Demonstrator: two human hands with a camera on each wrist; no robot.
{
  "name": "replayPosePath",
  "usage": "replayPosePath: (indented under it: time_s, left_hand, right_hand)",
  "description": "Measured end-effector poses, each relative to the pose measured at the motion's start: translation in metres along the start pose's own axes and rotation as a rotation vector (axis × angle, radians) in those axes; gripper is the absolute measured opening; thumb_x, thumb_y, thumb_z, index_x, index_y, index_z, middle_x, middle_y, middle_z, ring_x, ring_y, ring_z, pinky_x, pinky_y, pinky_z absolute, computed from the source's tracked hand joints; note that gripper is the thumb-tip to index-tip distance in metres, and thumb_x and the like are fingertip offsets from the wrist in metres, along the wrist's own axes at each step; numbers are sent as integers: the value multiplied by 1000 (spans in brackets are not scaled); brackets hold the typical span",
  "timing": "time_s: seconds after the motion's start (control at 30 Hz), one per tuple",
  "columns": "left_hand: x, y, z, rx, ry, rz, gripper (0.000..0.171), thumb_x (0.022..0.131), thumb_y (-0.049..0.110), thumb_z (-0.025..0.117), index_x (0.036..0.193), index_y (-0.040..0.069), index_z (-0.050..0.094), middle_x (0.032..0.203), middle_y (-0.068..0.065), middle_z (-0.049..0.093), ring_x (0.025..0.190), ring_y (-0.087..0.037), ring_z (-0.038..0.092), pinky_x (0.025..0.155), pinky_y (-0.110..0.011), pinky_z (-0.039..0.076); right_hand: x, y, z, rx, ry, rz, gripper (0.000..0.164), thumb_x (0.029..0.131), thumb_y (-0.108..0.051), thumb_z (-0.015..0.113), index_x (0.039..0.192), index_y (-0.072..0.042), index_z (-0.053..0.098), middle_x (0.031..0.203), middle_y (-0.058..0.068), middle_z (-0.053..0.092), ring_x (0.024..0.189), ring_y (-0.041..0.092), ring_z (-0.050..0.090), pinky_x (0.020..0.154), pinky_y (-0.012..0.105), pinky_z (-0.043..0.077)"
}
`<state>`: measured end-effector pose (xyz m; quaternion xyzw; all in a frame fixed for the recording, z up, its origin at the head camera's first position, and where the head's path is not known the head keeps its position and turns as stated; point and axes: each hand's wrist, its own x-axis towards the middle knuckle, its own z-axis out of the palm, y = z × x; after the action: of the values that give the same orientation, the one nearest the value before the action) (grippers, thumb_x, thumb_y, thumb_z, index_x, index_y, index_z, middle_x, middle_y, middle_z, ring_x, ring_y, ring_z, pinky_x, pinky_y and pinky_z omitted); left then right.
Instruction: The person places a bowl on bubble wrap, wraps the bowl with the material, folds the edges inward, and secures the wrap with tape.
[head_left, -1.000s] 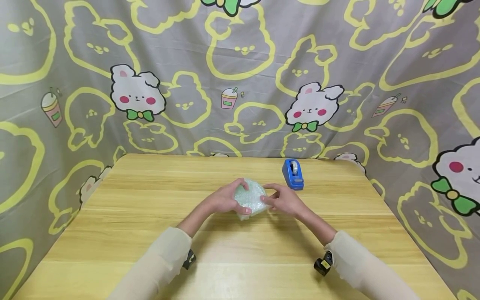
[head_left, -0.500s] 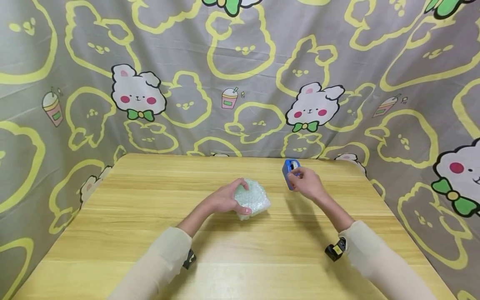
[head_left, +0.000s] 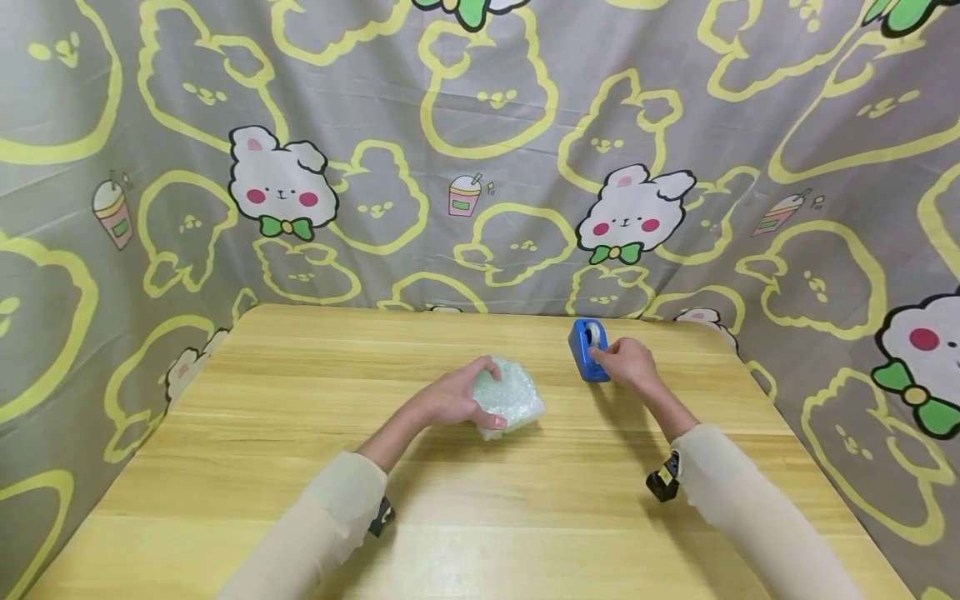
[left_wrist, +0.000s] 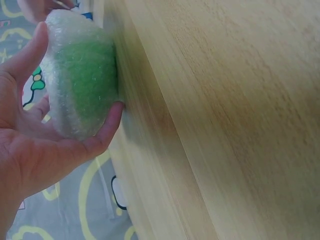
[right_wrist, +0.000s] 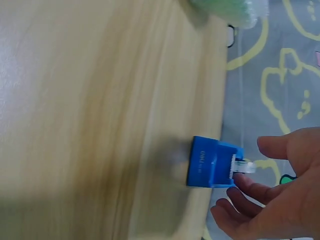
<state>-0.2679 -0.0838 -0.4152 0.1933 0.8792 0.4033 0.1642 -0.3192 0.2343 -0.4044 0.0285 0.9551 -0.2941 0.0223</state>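
My left hand (head_left: 455,395) grips a rounded bundle of bubble wrap (head_left: 510,396) from its left side. Through the wrap a green item (left_wrist: 92,80) shows in the left wrist view, its kind blurred by the plastic. The thumb and fingers spread round the bundle, close over the table. Farther back on the right stands a blue tape dispenser (head_left: 585,354) with a clear roll in it. My right hand (right_wrist: 280,195) is at the dispenser's cutter end, its forefinger right by the loose tape end (right_wrist: 244,167). The thumb stands apart from the forefinger, on the tape's other side.
The light wooden table (head_left: 300,467) runs back to a grey curtain (head_left: 390,108) printed with cartoon animals, which also hangs along both sides. A small black camera (head_left: 663,477) sits under the right wrist, another (head_left: 382,517) under the left.
My right hand has left the bubble-wrapped bundle, reached right to the tape dispenser and shifted to its right side. The left hand keeps its hold on the bundle in the same place.
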Motion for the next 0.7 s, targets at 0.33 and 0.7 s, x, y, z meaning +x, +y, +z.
replayPosePath:
  time_s: [0.33, 0.7]
  left_hand:
    - [1, 0, 0, 4, -3, -3, 70, 73, 37, 91, 129, 24, 51, 139, -13, 56, 121, -31, 55, 104, -53, 45]
    - [2, -2, 1, 2, 0, 1, 69, 73, 37, 91, 129, 23, 51, 138, -14, 57, 120, -31, 55, 103, -54, 46]
  right_hand:
    - [7, 4, 8, -41, 59, 8, 29, 93, -25, 67, 84, 2, 74, 83, 12, 72, 78, 23, 61, 63, 30, 47]
    - [11, 2, 10, -43, 61, 23, 32, 91, -26, 71, 80, 3, 77, 76, 9, 75, 86, 29, 63, 72, 38, 51]
